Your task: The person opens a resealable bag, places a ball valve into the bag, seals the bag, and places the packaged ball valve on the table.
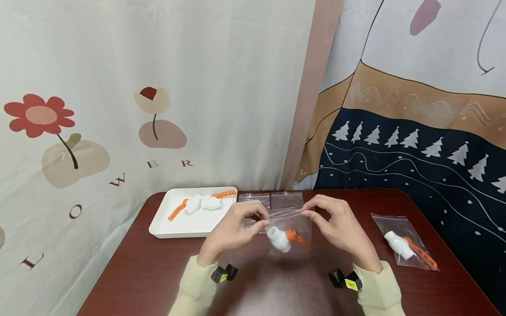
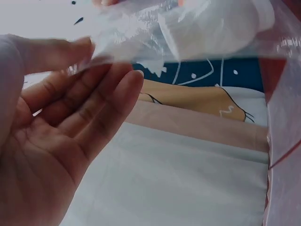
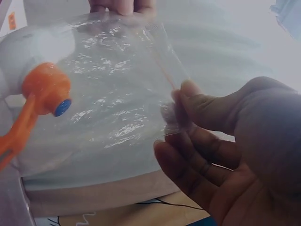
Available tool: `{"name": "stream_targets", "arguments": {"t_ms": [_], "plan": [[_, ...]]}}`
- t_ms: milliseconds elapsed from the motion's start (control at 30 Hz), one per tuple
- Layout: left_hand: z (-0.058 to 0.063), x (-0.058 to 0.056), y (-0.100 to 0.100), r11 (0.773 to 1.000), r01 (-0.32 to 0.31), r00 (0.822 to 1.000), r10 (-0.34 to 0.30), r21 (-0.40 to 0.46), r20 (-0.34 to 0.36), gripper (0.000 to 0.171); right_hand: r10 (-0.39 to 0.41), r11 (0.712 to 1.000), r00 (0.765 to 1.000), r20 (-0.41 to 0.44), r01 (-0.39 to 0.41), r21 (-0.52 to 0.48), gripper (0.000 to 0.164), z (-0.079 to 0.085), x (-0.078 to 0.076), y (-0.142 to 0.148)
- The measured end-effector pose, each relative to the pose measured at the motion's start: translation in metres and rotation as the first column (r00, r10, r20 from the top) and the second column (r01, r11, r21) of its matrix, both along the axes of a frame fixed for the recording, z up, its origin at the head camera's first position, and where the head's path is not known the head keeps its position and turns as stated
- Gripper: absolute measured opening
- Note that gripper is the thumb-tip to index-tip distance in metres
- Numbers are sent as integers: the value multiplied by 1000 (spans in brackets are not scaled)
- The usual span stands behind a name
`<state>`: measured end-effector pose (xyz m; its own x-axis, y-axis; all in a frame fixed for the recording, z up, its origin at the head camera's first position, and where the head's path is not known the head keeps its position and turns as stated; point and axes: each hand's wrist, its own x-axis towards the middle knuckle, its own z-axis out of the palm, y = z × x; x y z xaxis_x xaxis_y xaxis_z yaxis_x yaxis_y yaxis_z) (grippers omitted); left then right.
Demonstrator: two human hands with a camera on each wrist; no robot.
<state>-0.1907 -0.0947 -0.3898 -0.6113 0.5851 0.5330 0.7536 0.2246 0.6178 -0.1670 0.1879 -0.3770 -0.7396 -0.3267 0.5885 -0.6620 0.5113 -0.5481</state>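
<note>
Both hands hold up a clear zip bag (image 1: 298,226) by its top edge, above the table's middle. Inside it is a white plastic ball valve (image 1: 279,239) with an orange handle (image 3: 46,89); a small blue spot shows on the handle's hub in the right wrist view. My left hand (image 1: 237,224) pinches the bag's left top corner between thumb and fingers. At the right top corner, my right hand (image 1: 336,221) pinches the film the same way. In the left wrist view the valve's white body (image 2: 207,30) shows blurred through the film.
A white tray (image 1: 178,232) at the back left bears two white valves with orange handles. Flat clear bags (image 1: 286,199) lie at the back, behind the hands. On the right lies another bag (image 1: 403,241) with a valve in it. A printed curtain hangs behind the table (image 1: 130,272).
</note>
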Motion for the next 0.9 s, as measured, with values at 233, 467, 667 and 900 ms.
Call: {"name": "stream_targets", "arguments": {"t_ms": [233,467,667,900], "plan": [[6,1,6,995,-86,995,89,55,-40,7,-58,997,998,5,58,-56,23,2,0,-1],[7,2,8,987,-123,987,132,102,-93,7,-69,992,998,5,69,-101,19,1,0,-1],[7,6,10,979,-150,986,158,140,-50,9,-78,989,997,-6,76,-129,22,1,1,0],[10,13,11,962,-216,971,192,168,146,24,-74,989,997,-7,73,-128,23,2,2,1]]}}
